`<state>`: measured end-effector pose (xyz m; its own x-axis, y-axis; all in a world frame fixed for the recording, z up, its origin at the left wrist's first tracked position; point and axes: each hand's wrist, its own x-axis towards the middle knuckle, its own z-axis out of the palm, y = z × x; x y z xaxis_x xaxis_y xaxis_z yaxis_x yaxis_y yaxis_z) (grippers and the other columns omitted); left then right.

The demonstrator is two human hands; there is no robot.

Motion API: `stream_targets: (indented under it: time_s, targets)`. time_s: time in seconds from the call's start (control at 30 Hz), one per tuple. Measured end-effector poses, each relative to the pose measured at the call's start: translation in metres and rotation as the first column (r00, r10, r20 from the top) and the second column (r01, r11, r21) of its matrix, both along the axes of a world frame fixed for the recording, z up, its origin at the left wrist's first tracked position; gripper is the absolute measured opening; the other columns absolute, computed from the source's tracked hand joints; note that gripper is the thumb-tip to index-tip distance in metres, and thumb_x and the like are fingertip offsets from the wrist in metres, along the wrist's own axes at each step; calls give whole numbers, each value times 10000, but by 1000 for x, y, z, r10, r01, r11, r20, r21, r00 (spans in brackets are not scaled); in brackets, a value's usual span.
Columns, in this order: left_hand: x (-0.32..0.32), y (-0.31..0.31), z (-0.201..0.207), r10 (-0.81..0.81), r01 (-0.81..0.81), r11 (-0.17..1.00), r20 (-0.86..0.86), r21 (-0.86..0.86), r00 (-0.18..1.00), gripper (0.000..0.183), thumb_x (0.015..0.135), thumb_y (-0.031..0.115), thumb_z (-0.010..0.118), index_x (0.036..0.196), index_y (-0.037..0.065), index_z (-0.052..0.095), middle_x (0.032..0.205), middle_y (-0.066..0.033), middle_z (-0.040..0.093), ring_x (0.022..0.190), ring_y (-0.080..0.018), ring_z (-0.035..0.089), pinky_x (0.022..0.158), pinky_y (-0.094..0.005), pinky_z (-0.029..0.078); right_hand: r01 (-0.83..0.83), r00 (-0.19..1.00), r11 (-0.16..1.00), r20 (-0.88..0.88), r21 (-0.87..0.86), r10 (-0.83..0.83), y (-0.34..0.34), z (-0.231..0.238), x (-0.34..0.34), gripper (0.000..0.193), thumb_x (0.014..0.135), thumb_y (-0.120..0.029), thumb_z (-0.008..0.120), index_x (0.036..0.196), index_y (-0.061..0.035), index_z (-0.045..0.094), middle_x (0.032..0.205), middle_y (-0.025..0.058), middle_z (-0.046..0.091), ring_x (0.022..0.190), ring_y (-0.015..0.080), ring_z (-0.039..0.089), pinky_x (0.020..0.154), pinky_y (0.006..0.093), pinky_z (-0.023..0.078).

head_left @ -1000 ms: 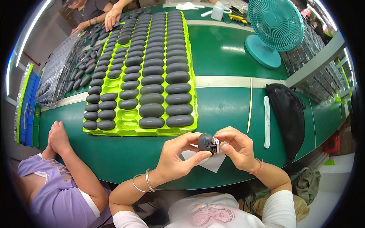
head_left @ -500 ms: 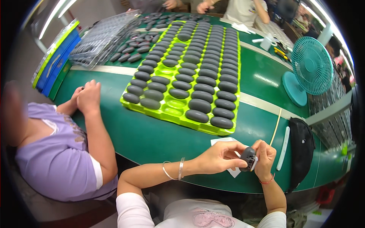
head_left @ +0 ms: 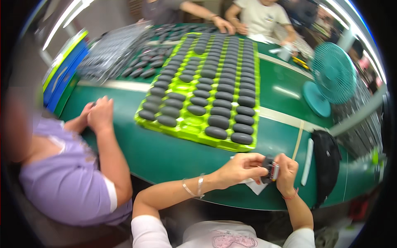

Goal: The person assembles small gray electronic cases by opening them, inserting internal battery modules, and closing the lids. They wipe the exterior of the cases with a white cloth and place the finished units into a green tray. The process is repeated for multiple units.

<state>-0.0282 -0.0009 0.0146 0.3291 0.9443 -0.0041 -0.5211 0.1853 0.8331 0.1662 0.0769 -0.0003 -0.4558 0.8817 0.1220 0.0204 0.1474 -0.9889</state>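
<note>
Between my two hands is a small dark grey oval device point(head_left: 268, 168), its right side open to show red and light-coloured inner parts. My left hand point(head_left: 239, 169) pinches its grey shell between thumb and fingers. My right hand point(head_left: 286, 172) is closed right at the open side, fingers bent together; what they grip is hidden and blurred. A white sheet of paper point(head_left: 255, 187) lies on the green table under the hands. Beyond them stands a lime-green tray point(head_left: 194, 140) with rows of dark grey oval pieces, several of its hollows bare.
To the right lie a thin wooden stick point(head_left: 298, 140), a white strip point(head_left: 307, 162) and a black pouch point(head_left: 326, 169), with a teal fan point(head_left: 333, 72) farther back. A co-worker in purple point(head_left: 70, 182) sits at left, hands together. Loose grey pieces point(head_left: 142, 64) and clear plastic trays point(head_left: 111, 51) lie beyond.
The view has shifted slightly. The device has turned a little, showing more of its inside. Across the table, a co-worker's arm now reaches to the tray's far end.
</note>
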Motion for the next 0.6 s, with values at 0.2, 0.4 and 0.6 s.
stream_targets:
  time_s: [0.2,0.4,0.6]
  targets:
    - [3,6,-3,-9,6,999,-53,-50,999,354,937,179,604,1217,-23,526,1056,-92,635,907,-143,634,756,-294,542,-40,998,995,-53,91,45,6,1,2,420,984,-110,480,581,9,470,584,41,503,545,96,430,515,262,332]
    - [2,8,-10,-27,23,996,-42,-86,999,424,959,231,572,1285,-22,477,1103,-121,612,945,-217,659,759,-308,551,-76,994,991,-65,111,83,4,4,3,422,980,-112,497,578,14,482,576,47,513,532,101,441,510,266,343]
    - [4,6,-7,-39,35,997,-64,-63,997,451,956,249,578,1302,-16,463,1110,-118,609,920,-215,666,743,-300,548,-85,995,987,-46,135,92,3,3,4,410,978,-110,501,588,16,488,573,45,509,527,100,438,503,267,343]
